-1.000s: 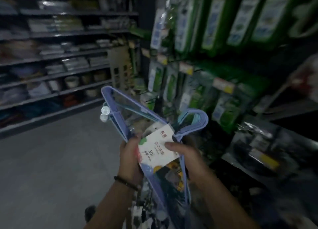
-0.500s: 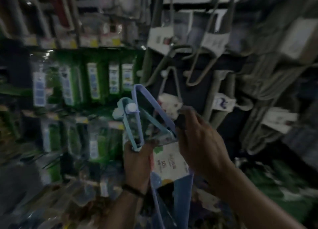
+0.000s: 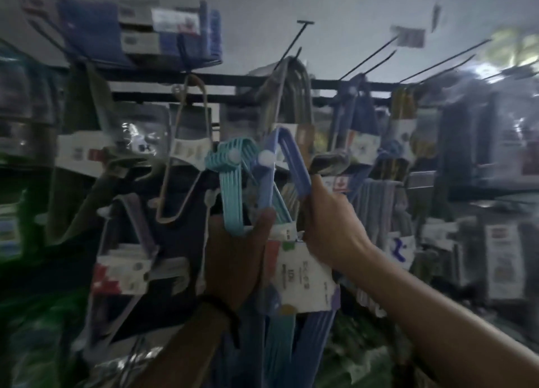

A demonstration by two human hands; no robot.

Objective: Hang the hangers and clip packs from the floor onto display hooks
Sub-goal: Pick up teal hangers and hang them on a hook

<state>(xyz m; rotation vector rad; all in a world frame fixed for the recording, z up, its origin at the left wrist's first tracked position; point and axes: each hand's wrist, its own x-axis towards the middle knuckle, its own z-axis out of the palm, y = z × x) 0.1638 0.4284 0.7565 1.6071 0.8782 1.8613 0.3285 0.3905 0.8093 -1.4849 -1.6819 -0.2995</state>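
I am holding a hanger pack point(image 3: 264, 183) up in front of the display, level with the stock hanging there, and it is not on any hook yet. My left hand point(image 3: 236, 253) is gripping the teal hangers point(image 3: 230, 189) low down, with the thumb pressing across them. The fingers point(image 3: 313, 189) of my right hand point(image 3: 329, 227) are curling round one arm of the blue hangers, just above the label card point(image 3: 303, 274) that is binding the bundle. The rest of the pack is trailing down between my forearms and out of the bottom of the view.

Above the pack, long display hooks point(image 3: 293, 42) are sticking out from a dark rail point(image 3: 233, 81). A bundle of grey hangers point(image 3: 291, 90) is hanging straight behind my pack, a beige hanger point(image 3: 186, 142) is hanging to its left, and a blue bundle point(image 3: 358, 116) to its right. The picture is blurring, so I cannot tell which hook I am aiming at.

As I am judging it, this pack is partway through its trip: it is off the floor and raised, but lifting it over a hook tip and letting go are both remaining. The floor is not showing here, so I cannot say how many hangers or clip packs are waiting down there.
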